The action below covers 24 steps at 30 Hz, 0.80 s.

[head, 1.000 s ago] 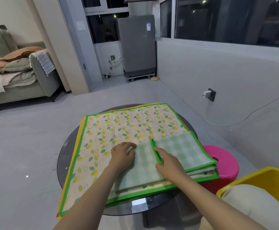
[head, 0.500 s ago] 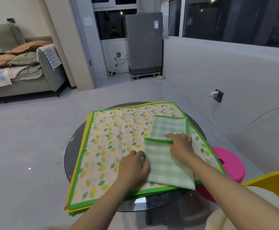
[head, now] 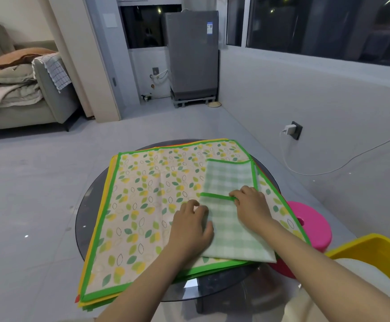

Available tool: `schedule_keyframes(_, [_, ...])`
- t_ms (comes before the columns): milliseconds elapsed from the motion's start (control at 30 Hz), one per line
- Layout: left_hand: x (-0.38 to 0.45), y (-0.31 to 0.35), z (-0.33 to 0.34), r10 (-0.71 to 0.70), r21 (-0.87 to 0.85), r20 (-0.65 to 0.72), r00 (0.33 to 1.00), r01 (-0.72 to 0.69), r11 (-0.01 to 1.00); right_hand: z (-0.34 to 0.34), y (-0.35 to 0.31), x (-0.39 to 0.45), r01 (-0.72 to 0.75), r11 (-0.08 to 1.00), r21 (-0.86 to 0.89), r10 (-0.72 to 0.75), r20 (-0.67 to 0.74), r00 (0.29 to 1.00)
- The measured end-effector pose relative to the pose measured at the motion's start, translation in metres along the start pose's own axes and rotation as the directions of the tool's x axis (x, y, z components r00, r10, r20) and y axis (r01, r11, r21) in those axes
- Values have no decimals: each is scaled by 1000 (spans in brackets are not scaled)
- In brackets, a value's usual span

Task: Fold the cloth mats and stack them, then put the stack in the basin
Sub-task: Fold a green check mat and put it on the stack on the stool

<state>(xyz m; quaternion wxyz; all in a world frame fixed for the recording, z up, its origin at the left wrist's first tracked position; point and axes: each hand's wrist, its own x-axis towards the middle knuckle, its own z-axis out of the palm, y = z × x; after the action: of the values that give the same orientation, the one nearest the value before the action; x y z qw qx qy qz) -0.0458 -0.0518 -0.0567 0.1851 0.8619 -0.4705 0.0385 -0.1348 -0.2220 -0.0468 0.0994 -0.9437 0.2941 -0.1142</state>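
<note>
A folded green-check mat [head: 232,231] lies on a pile of spread leaf-print mats [head: 147,205] with green borders, on the round dark glass table [head: 86,205]. My left hand [head: 192,225] presses down on the folded mat's left edge with bent fingers. My right hand [head: 250,204] pinches the green-trimmed edge that runs across the folded mat's middle. The yellow basin [head: 375,249] stands low at the right, with pale cloth inside it.
A pink stool [head: 312,225] stands beside the table at the right, next to the basin. A charger and white cable hang from a wall socket [head: 296,130]. A grey sofa [head: 26,96] and a grey appliance [head: 192,54] stand farther back.
The check mat was turned so it now runs front to back near the pile's right side. My right hand moved forward with the green edge; my left hand stayed on the left edge.
</note>
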Motion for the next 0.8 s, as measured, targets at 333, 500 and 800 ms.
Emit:
schedule_keyframes(333, [18, 2, 19, 60, 9, 237, 970, -64, 998, 17, -21, -47, -9, 1000, -30, 14, 191, 982])
schedule_keyframes(500, [18, -1, 20, 72, 52, 244, 967, -87, 995, 21, -9, -49, -21, 998, -59, 31, 173, 984])
schedule_keyframes(800, [20, -2, 16, 50, 31, 276, 960, -61, 998, 7, 12, -54, -142, 983, -114, 160, 176, 971])
